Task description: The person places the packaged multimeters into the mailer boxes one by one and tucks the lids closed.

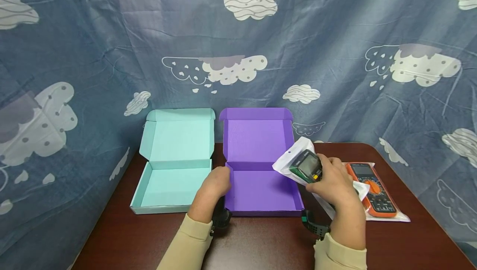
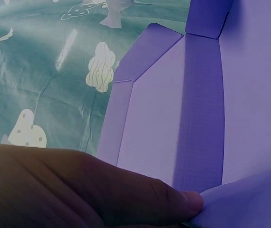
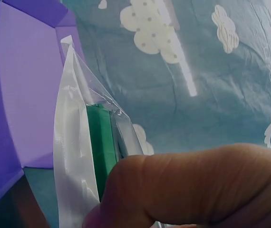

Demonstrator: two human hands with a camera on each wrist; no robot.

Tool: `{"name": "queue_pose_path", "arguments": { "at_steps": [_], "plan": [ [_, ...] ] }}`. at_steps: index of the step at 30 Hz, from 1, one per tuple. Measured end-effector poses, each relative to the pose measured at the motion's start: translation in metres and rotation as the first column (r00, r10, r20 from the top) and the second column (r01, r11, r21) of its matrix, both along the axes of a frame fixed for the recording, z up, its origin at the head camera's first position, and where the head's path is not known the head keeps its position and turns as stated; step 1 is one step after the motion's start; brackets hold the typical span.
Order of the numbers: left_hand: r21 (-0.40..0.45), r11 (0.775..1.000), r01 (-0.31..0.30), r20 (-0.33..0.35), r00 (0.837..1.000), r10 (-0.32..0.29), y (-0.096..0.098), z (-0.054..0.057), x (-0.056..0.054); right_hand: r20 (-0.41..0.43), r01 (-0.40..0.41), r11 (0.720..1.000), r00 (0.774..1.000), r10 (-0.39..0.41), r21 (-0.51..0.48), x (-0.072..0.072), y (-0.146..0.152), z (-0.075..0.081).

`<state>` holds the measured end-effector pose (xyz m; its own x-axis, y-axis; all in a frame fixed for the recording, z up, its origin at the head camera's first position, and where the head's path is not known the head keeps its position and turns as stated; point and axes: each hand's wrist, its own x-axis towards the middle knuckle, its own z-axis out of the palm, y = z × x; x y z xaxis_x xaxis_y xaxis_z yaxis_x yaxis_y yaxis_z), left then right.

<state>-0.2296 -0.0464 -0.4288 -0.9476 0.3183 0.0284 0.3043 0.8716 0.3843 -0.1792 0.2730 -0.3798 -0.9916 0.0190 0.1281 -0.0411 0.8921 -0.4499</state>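
Green-and-black handheld meter with grey screen (image 1: 307,165), packed in a clear and white plastic bag (image 1: 285,159), is seen in the head view in the right hand (image 1: 335,182), raised beside the open purple cardboard box (image 1: 262,193). The right fingers hold it around its lower part, so the screen end points toward this box; I suppose that a grip through the plastic keeps meter and bag together. The left hand (image 1: 215,182) grips the left wall of the box, perhaps to keep the light cardboard steady. Just to the left stands a mint-green cardboard box (image 1: 180,135), also open (both lids stand up at the back, which leaves the insides easy to reach). At the right, an orange-and-black meter with round dial (image 1: 374,189) lies in its own clear bag on the dark brown table (image 1: 268,245).

In the left wrist view, the thumb (image 2: 190,201) of the left hand rests at the edge of the purple wall; the other fingers are hidden, so I cannot tell how they lie.

In the right wrist view, the meter shows its green side, and the right thumb presses close against it through the bag, probably for a firm hold.
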Motion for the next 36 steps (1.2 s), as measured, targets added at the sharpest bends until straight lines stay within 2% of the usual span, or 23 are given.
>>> {"name": "queue_pose_path", "arguments": {
  "at_steps": [6, 16, 25, 36],
  "plan": [
    [-0.013, 1.0, -0.004, 0.013, 1.0, 0.004, 0.001, -0.001, -0.001, -0.015, -0.035, 0.999, 0.999, 0.035, -0.004, 0.001, -0.01, 0.003],
    [-0.017, 1.0, -0.003, -0.003, 1.0, 0.003, 0.001, -0.002, -0.001, -0.037, -0.122, 0.992, 0.992, 0.123, 0.017, 0.003, -0.026, 0.006],
    [-0.009, 1.0, -0.003, 0.006, 1.0, 0.003, 0.001, -0.002, -0.001, -0.002, -0.172, 0.985, 0.985, 0.172, -0.012, 0.0, -0.04, 0.005],
    [-0.007, 1.0, 0.007, -0.007, 1.0, -0.007, -0.001, -0.002, -0.001, 0.009, -0.215, 0.976, 0.976, 0.215, 0.009, -0.006, -0.053, -0.002]
  ]
}}
